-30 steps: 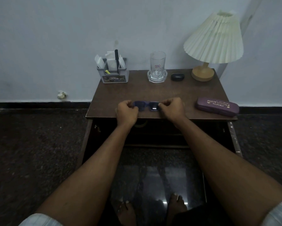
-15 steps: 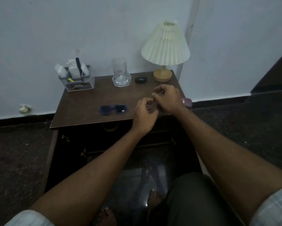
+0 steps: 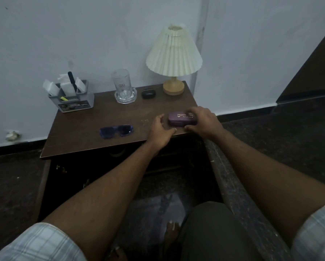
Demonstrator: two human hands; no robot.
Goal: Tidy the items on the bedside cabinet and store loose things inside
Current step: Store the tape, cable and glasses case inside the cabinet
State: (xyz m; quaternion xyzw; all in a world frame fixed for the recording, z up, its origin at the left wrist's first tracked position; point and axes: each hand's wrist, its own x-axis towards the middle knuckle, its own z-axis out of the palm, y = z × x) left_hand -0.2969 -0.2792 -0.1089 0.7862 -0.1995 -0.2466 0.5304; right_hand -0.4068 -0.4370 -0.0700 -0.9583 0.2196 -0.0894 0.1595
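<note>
A purple glasses case (image 3: 178, 120) with gold lettering lies near the right front corner of the brown bedside cabinet top (image 3: 101, 117). My right hand (image 3: 204, 123) grips its right end, fingers over the back edge and thumb at the front. My left hand (image 3: 160, 131) rests on the top just left of the case, fingers loosely spread and holding nothing. Blue sunglasses (image 3: 116, 130) lie folded and free on the top, left of both hands.
Along the back stand a grey organiser (image 3: 73, 99) with papers and a pen, a glass (image 3: 122, 87) on a coaster, a small black earbud case (image 3: 148, 94) and a pleated lamp (image 3: 174, 59). The cabinet front below is dark and open. My foot is on the floor.
Both hands let go of the sunglasses, which stay on the top, and moved right to the purple case. My right hand now holds it. The view swung right.
</note>
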